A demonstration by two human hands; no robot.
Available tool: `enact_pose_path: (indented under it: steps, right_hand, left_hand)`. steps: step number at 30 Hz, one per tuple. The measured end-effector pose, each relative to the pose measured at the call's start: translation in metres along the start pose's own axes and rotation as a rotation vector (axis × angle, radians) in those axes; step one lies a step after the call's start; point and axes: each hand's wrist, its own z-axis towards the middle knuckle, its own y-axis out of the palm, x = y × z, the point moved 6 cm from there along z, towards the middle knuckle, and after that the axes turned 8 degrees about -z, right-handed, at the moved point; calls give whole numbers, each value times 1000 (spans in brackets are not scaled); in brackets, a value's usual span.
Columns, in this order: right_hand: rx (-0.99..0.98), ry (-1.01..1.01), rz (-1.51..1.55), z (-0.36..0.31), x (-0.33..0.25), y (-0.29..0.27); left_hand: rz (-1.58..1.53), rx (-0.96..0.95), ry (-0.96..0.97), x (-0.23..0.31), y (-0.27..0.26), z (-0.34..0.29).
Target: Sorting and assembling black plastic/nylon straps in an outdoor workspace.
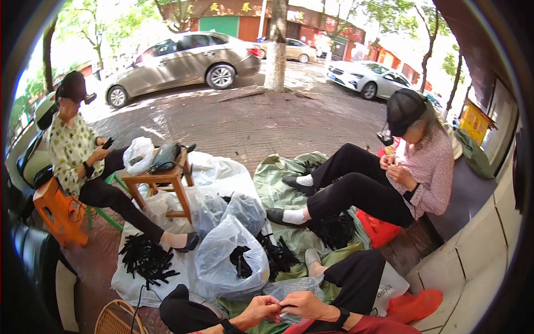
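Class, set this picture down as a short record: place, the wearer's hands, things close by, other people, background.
Place: brick-paved roadside, with sheets spread on the ground
Left hand: the left hand has its fingertips against the right's; anything between them is too small to tell
Right hand: the right hand is bent inward, meeting the left
Close by: large translucent bag with black pieces inside; pile of black strips
Other people: person at left, seated, holding a dark object; person at right, seated, hands together
Background: silver-brown car, white car
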Motion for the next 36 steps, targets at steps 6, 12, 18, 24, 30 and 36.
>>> enact_pose_path:
  steps: [6, 12, 18, 24, 30, 36]
  right_hand:
    - [6, -5, 44, 5, 9, 8]
    - [-21, 61, 206, 9, 12, -1]
    - [63, 100, 189, 6, 16, -4]
    - [80, 159, 254, 5, 24, -2]
    - [-151, 334, 564, -4, 41, 10]
    - [-246, 683, 1034, -15, 47, 30]
  left_hand:
    - [-11, 20, 67, -5, 2, 9]
    - [-101, -31, 93, -3, -1, 10]
    - [-288, -65, 36, -4, -2, 13]
    - [-278, -69, 27, -7, -3, 15]
    - [-219, 18, -41, -16, -6, 13]
    - [-181, 6, 24, -7, 1, 9]
